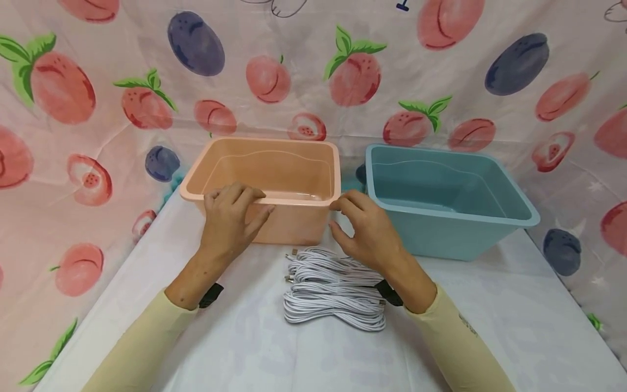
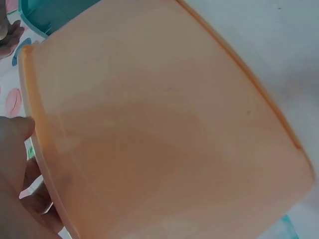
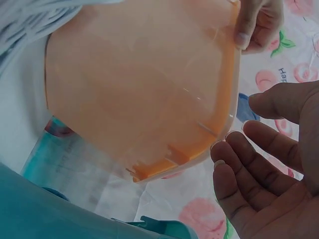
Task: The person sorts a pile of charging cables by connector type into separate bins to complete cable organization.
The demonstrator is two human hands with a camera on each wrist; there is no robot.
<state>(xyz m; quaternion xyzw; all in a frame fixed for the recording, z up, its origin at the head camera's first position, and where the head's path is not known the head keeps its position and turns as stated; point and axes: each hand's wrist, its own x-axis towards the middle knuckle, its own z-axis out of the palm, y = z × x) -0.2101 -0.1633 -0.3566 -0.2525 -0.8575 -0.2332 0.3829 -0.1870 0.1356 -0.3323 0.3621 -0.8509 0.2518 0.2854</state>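
Fruit-printed cloth [image 1: 313, 32] is hung behind a white table [image 1: 245, 343]. At lower centre, bundled white cables [image 1: 333, 288] are laid out; none can be seen in the orange tub [image 1: 294, 226], centre, or the blue tub [image 1: 441, 234], right, so little seems done with them. The orange tub is pinched along its front edge by the left hand [image 1: 227, 220]. The right hand [image 1: 367, 228] is held loosely curved at that tub's near right corner, thumb spread; whether contact is made cannot be told.
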